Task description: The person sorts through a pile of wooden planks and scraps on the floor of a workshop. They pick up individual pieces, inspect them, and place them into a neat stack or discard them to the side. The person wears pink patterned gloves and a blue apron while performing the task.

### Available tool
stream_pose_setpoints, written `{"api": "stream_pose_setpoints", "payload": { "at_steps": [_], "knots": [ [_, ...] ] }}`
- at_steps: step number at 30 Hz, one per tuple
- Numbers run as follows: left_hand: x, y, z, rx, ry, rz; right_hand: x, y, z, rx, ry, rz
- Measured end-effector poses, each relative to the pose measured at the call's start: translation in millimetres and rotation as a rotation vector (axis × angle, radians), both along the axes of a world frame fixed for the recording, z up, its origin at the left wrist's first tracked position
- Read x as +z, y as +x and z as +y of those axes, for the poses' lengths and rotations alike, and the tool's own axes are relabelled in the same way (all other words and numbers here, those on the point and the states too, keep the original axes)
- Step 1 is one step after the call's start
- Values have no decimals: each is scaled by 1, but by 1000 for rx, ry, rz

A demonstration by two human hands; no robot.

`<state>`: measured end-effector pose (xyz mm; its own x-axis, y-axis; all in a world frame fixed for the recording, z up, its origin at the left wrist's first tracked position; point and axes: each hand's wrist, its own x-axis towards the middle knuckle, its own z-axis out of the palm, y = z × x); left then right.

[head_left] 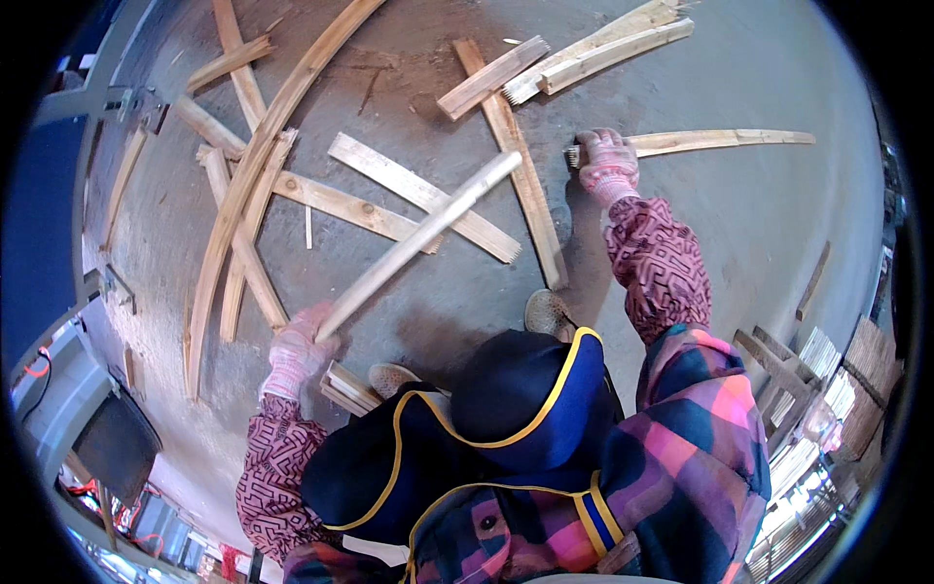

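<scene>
My gloved left hand (304,348) is closed round the lower end of a pale wooden strip (418,243). The strip slants up to the right, above the floor and across other wood. Stretched out to the right, my gloved right hand (607,161) grips a long wooden slat (720,142) near its toothed left end. That slat reaches rightward and looks curved in this view. Between my hands a plank (530,195) lies on the floor, crossed at its top by a short board (494,78). A lighter board (389,180) passes under the held strip.
Several long strips lie crossed at the left, one a long curved slat (238,195). Two boards (613,49) rest at the top. A small stack of wood (348,387) sits by my left shoe (392,378). Bundled wood (817,370) stands at the right, grey machinery (68,389) at the left.
</scene>
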<state>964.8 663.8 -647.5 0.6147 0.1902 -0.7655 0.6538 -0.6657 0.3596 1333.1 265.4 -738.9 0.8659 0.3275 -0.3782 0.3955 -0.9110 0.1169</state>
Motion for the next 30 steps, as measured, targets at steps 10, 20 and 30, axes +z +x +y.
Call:
{"api": "stream_pose_setpoints", "payload": {
  "at_steps": [10, 20, 30],
  "knots": [
    [13, -13, 12, 529, -489, 332, 15, -48, -7, 34, 44, 113],
    [27, -1, 9, 451, -438, 369, 15, -68, 53, -98, 415, 193],
    [19, 64, -68, -415, 195, 10, 57, -128, 140, -1482, 1441, 1057]
  ]
}}
